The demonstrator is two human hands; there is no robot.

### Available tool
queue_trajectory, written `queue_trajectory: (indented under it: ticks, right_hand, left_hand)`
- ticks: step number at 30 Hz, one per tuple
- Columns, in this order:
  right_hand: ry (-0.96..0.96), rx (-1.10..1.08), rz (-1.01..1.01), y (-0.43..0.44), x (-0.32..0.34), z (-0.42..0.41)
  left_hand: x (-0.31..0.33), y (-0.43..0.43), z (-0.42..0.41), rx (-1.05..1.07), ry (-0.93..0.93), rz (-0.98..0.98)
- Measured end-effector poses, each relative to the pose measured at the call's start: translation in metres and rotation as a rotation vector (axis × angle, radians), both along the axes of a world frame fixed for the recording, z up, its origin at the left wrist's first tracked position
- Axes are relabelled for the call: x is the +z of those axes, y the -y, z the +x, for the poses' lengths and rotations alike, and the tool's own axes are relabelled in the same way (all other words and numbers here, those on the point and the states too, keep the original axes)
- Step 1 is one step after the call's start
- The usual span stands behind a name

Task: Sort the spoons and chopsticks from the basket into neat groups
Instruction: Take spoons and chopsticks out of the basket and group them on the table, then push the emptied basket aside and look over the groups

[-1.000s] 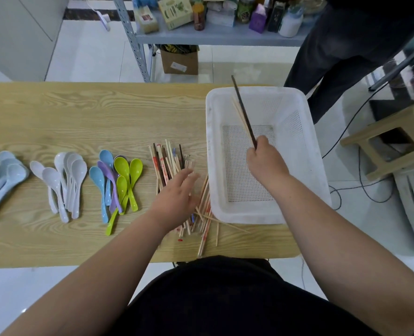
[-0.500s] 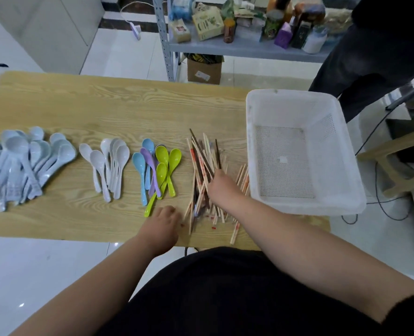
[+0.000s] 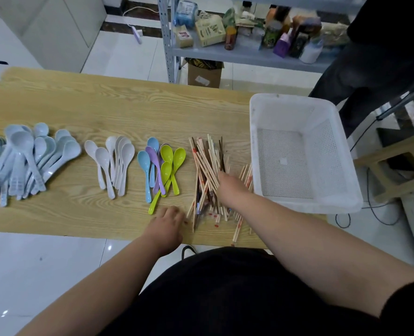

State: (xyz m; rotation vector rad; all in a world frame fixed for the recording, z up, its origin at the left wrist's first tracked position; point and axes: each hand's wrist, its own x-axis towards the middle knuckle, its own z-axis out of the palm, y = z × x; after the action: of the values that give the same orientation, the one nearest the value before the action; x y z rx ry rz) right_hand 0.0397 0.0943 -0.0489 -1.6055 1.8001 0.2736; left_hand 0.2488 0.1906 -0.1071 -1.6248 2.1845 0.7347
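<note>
- Chopsticks (image 3: 207, 166) lie in a loose pile on the surface (image 3: 104, 105), just beside the white basket (image 3: 298, 100).
- Right hand (image 3: 227, 190) rests on this pile; its fingers are hidden, so I cannot tell if they grip.
- Left hand (image 3: 168, 221) rests on the surface beside the pile, fingers loosely bent, holding nothing.
- Coloured spoons (image 3: 160, 170), white spoons (image 3: 111, 163) and grey-blue spoons (image 3: 26, 161) lie in separate groups further left.

Glossy white tile floor (image 3: 118, 57) with light glints. Grey metal shelf (image 3: 244, 58) behind wood-grain counter (image 3: 92, 103), cardboard box (image 3: 204, 75) underneath. White cabinet (image 3: 55, 27) far left, wooden stool (image 3: 392, 154) right, cables (image 3: 371, 214) on floor.
</note>
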Motion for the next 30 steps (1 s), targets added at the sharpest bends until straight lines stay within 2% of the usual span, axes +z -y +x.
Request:
queue_trajectory:
  ticks: [5,7,11,15,16,18,20,22,26,30]
  right_hand:
    - [0.026,0.214,0.002,-0.011,0.0,-0.016]
    - [0.084,0.3,-0.067,-0.019,0.011,-0.025]
    - [0.246,0.452,-0.375,-0.035,0.034,-0.053]
    - [0.167,0.44,-0.702,-0.05,0.037,-0.102]
    - [0.109,0.399,-0.7,-0.054,0.034,-0.117]
    - [-0.016,0.327,-0.541,-0.063,0.03,-0.147]
    - [-0.122,0.34,-0.352,-0.068,0.024,-0.173]
    - [-0.167,0.406,-0.269,-0.07,0.021,-0.185]
    - [-0.148,0.524,-0.311,-0.063,0.016,-0.192]
    - [-0.099,0.567,-0.313,-0.061,0.017,-0.199]
  left_hand:
    - [0.004,0.007,-0.008,0.029,0.042,0.002]
    - [0.007,0.011,-0.015,-0.005,0.022,-0.076]
    - [0.009,0.024,-0.033,-0.015,-0.022,-0.087]
    - [0.017,0.035,-0.057,0.155,-0.121,-0.074]
    - [0.02,0.037,-0.063,0.162,-0.166,-0.088]
    - [0.016,0.04,-0.075,0.115,-0.206,-0.138]
    - [0.009,0.041,-0.089,0.062,-0.191,-0.147]
    - [0.007,0.04,-0.104,0.027,-0.103,-0.107]
    - [0.013,0.039,-0.13,0.052,0.019,-0.048]
    - [0.023,0.036,-0.14,0.168,-0.034,-0.098]
